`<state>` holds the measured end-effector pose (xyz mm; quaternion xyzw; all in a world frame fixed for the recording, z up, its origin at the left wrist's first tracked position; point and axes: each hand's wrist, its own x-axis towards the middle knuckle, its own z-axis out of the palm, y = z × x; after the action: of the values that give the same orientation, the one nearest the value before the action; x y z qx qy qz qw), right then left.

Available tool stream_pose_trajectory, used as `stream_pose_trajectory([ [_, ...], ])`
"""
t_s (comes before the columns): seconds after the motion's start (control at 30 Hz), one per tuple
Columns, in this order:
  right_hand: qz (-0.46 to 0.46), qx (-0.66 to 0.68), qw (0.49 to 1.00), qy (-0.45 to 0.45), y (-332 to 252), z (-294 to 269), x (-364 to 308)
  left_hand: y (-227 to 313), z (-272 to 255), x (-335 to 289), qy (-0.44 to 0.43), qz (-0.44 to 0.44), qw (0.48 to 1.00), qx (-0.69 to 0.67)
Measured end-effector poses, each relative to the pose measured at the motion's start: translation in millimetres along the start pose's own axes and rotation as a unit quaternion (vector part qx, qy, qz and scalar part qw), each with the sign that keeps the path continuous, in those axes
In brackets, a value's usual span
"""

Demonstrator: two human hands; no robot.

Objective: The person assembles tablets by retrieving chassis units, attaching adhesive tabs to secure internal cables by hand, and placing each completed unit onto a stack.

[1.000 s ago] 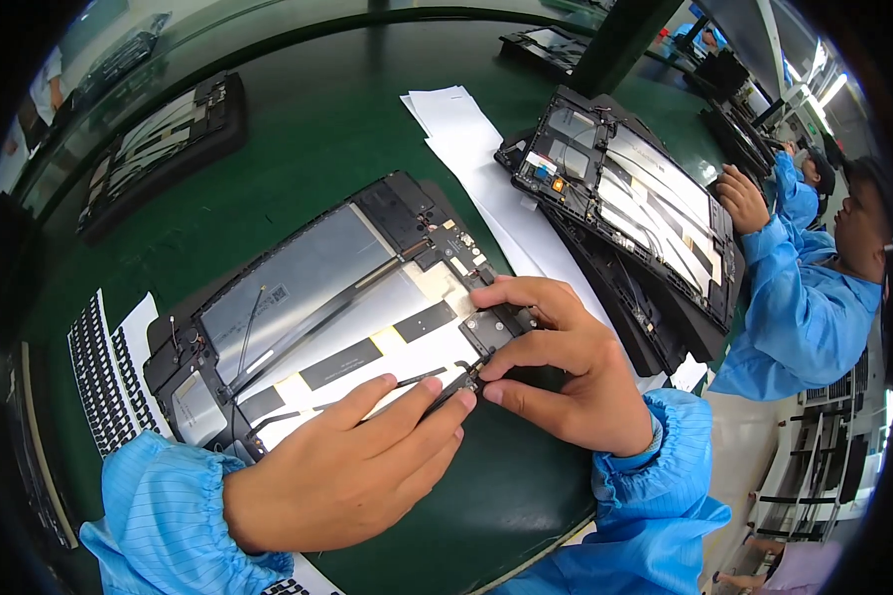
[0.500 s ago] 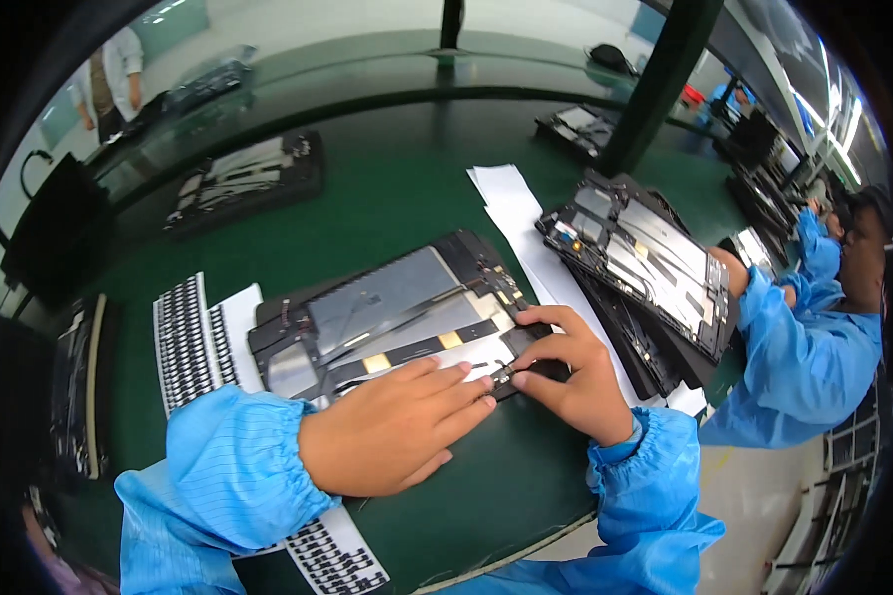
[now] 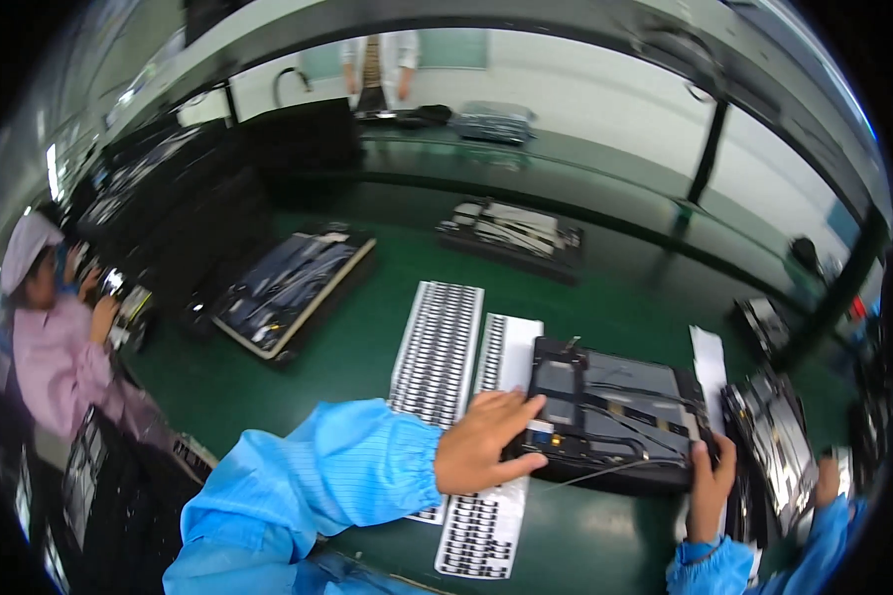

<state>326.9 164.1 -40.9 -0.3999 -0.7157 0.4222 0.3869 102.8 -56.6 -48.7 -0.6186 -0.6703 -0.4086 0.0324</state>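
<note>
A flat black opened electronic device (image 3: 637,375), with dark panels, ribbon strips and cables showing inside, lies on the green table before me. My left hand (image 3: 484,442) is at its left end, fingers and thumb spread, with the tips touching the frame. At its right edge my right hand (image 3: 710,482) grips the side between thumb and fingers. A thin strand (image 3: 595,470) sticks out past the device's near edge. Beneath and beside my left wrist lie white sheets (image 3: 437,342) with rows of small black pieces.
Another opened device (image 3: 293,288) lies far left, and one more (image 3: 511,236) at the back. Stacked devices (image 3: 772,436) stand at the right, next to white paper (image 3: 707,362). A co-worker in pink (image 3: 60,367) is at the left; a blue sleeve (image 3: 814,545) shows at the right.
The view has swung left, so the table's things appear further right. My left hand has gone from the device's near edge to its left end; my right hand now holds the right edge.
</note>
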Motion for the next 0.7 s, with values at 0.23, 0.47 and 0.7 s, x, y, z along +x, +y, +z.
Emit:
stream_pose_trajectory([
  [0.23,-0.241,0.076,0.962,-0.101,-117,67,43,26,-89,-28,0.229,-0.117,0.964,-0.067],
  [0.47,-0.322,0.119,0.911,-0.229,-215,288,72,-13,-152,-91,0.414,-0.265,0.853,-0.176],
  [0.7,-0.304,0.248,0.885,-0.253,-210,465,47,-68,-170,-125,0.474,-0.36,0.804,0.007],
])
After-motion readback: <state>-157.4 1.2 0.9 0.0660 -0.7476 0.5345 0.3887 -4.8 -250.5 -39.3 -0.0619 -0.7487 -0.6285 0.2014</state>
